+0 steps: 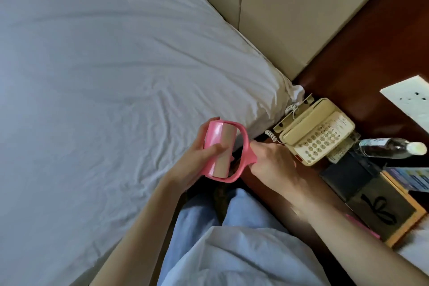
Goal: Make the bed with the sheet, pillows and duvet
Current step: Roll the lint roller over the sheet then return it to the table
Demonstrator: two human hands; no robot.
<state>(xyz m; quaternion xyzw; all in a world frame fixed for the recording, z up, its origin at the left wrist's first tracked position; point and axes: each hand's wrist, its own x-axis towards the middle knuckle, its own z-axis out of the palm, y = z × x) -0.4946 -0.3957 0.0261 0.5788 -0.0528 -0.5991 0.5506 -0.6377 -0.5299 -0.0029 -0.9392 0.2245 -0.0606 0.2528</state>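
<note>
A white sheet point(97, 81) covers the mattress, lightly wrinkled, with its corner tucked at the headboard end. I stand at the bed's side holding a pink lint roller point(221, 148) over the mattress edge. My left hand point(197, 160) grips the roller's pink cover and beige roll, thumb across the roll. My right hand point(271, 165) grips the roller's pink handle loop. No pillows or duvet are in view.
A beige padded headboard point(278, 7) stands behind the bed. The dark wooden nightstand point(371, 58) carries a cream telephone point(318, 132), a water bottle point(390, 148), a wall socket plate point(408, 100) and boxes point(383, 209). My light blue clothing point(232, 251) fills the bottom.
</note>
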